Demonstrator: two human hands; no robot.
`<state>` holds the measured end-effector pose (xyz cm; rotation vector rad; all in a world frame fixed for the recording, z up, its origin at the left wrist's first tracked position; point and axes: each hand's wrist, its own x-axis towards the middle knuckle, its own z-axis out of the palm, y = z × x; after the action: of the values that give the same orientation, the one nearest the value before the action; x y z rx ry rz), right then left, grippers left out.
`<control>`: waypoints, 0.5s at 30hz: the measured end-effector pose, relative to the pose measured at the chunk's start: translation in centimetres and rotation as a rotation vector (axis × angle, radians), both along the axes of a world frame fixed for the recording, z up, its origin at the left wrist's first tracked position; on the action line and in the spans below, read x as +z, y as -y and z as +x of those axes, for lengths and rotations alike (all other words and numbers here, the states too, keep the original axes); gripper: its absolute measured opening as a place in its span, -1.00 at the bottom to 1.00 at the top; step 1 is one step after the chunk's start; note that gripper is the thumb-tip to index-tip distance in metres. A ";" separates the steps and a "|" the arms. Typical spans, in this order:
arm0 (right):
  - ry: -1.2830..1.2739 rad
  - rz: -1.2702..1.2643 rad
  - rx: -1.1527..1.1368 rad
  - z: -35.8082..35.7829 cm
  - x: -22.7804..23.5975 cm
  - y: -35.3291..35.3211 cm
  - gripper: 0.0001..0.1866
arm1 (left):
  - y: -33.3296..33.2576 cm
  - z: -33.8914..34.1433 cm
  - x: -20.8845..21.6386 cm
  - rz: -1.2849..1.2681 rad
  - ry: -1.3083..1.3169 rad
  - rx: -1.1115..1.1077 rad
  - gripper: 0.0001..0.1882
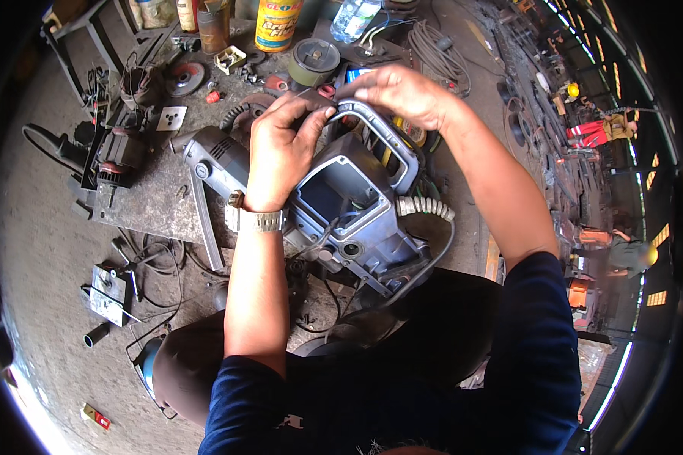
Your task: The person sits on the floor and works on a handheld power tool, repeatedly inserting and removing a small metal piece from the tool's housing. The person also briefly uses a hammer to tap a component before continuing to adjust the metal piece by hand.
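A grey metal power-tool housing (391,235) stands in front of me, its square box uncovered and a few wires inside. A curved grey handle (395,144) rises from its far side. My left hand (284,144), with a metal watch on its wrist, is closed at the handle's far left end, thumb and fingers pressed there. My right hand (402,95) reaches over the handle's top from the right, fingers bent and drawn together. What its fingertips hold is hidden. A small dark flat piece (317,97) shows between the two hands. A grey cylindrical motor body (218,158) lies left of the housing.
A worn metal plate (140,197) lies under the tools. Beyond the hands are a green round tin (315,61), a yellow can (278,24), a plastic bottle (354,19) and a grinding disc (185,79). Coiled cable (439,49) lies far right. People work at the right.
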<state>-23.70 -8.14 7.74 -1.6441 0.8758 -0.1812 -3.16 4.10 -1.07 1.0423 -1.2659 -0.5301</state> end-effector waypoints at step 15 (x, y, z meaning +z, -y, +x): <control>0.032 0.089 -0.158 -1.0 -2.7 -0.7 -0.69 | -0.1 -0.1 0.0 0.100 -0.090 -0.102 -0.89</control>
<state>-24.71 -7.45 5.02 -1.4866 0.9758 -0.2735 -3.29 4.23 -1.05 1.0293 -1.2280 -0.7172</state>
